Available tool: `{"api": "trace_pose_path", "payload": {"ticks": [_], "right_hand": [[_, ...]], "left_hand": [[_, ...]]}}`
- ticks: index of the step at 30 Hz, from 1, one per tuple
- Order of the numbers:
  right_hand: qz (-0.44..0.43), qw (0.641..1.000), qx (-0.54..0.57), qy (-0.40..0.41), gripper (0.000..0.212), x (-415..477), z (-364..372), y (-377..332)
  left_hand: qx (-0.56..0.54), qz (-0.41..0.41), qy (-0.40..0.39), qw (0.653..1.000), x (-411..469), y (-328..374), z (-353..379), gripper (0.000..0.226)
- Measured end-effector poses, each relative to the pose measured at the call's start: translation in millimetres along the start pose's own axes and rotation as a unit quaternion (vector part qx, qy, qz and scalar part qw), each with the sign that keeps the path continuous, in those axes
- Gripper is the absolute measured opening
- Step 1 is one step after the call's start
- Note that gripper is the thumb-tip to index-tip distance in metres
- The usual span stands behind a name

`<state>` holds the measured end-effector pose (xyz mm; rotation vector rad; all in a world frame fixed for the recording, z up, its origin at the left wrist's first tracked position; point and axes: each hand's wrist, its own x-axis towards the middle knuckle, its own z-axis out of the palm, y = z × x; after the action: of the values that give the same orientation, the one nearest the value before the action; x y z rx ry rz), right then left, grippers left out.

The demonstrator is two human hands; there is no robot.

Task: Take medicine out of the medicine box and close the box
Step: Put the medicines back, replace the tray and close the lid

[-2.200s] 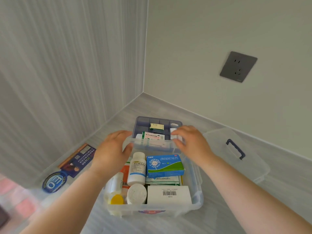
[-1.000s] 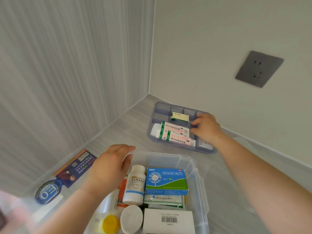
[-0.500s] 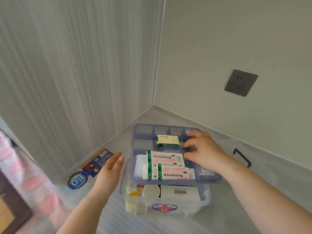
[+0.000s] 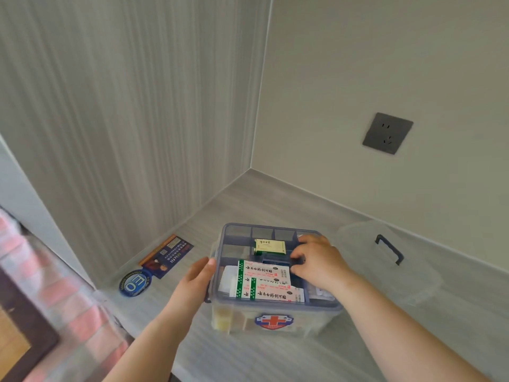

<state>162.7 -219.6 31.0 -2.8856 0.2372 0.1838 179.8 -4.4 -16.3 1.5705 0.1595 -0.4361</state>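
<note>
The clear medicine box [image 4: 303, 322] stands on the counter [image 4: 248, 354] under both hands, its long axis running from one grip to the other and its red-cross sticker [image 4: 273, 321] facing the person. A blue divided tray [image 4: 275, 305] sits level in its open top, lying the same way. The right grip [image 4: 319, 263] is narrow, fingers curled down into the tray's middle around its dark central bar. The left grip [image 4: 195, 282] is wide, fingers straight and pressed flat against the box's short end at the tray's rim. Between the two grips lie green-and-white plaster packets [image 4: 264, 282], lengthwise along the tray, and beyond them a small yellow-green carton [image 4: 269, 246] just beside the right fingertips. The clear lid [image 4: 366, 274] lies flat outside the right grip, apart from the box, its dark handle [image 4: 389, 249] up. Outside the left grip lie a dark card [image 4: 166, 256] and a round blue sticker [image 4: 135, 282].
</note>
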Motion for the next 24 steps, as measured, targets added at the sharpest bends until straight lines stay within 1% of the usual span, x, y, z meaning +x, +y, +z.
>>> {"api": "trace_pose_path", "payload": {"ticks": [2, 4, 6, 7, 9, 11, 12, 14, 16, 17, 19, 21, 22, 24], "right_hand": [[0.002, 1.000, -0.001, 0.008, 0.033, -1, 3, 1], [-0.007, 1.000, -0.003, 0.019, 0.036, -4, 9, 2], [-0.017, 0.999, 0.006, 0.044, 0.045, -8, 16, 3], [-0.016, 0.997, 0.018, 0.071, 0.052, -10, 18, 4], [0.021, 0.988, 0.053, 0.141, 0.065, -15, 22, 5], [0.104, 0.970, 0.113, 0.188, 0.072, -21, 23, 9], [0.148, 0.959, 0.156, 0.187, 0.074, -23, 24, 13], [0.216, 0.928, 0.262, 0.152, 0.077, -27, 27, 20], [0.256, 0.880, 0.381, 0.126, 0.076, -28, 27, 24], [0.269, 0.856, 0.425, 0.117, 0.075, -27, 27, 25], [0.292, 0.819, 0.482, 0.108, 0.071, -26, 29, 26], [0.322, 0.788, 0.513, 0.106, 0.067, -24, 32, 29], [0.338, 0.776, 0.523, 0.096, 0.063, -24, 33, 30], [0.352, 0.756, 0.549, 0.052, 0.046, -26, 31, 28]], "left_hand": [[-0.014, -0.011, -0.005, 1.000, 1, -1, -1, 0.050], [-0.033, -0.023, -0.013, 0.999, 3, -3, -2, 0.057], [-0.045, -0.036, -0.025, 0.998, 4, -3, -4, 0.061], [-0.049, -0.040, -0.028, 0.998, 4, -2, -4, 0.063], [-0.050, -0.030, -0.011, 0.998, 6, 0, -7, 0.067], [-0.012, 0.008, 0.018, 1.000, 7, 5, -10, 0.072], [0.020, 0.032, 0.022, 0.999, 7, 8, -9, 0.076], [0.082, 0.069, 0.026, 0.994, 4, 11, -3, 0.080], [0.102, 0.094, 0.048, 0.989, 0, 9, 6, 0.073], [0.095, 0.099, 0.056, 0.989, -2, 7, 10, 0.065], [0.038, 0.086, 0.060, 0.994, -4, 3, 16, 0.053], [-0.021, 0.072, 0.067, 0.995, -6, 2, 20, 0.048], [-0.030, 0.073, 0.072, 0.994, -6, 1, 21, 0.046], [-0.021, 0.083, 0.074, 0.994, -7, 1, 24, 0.045]]}}
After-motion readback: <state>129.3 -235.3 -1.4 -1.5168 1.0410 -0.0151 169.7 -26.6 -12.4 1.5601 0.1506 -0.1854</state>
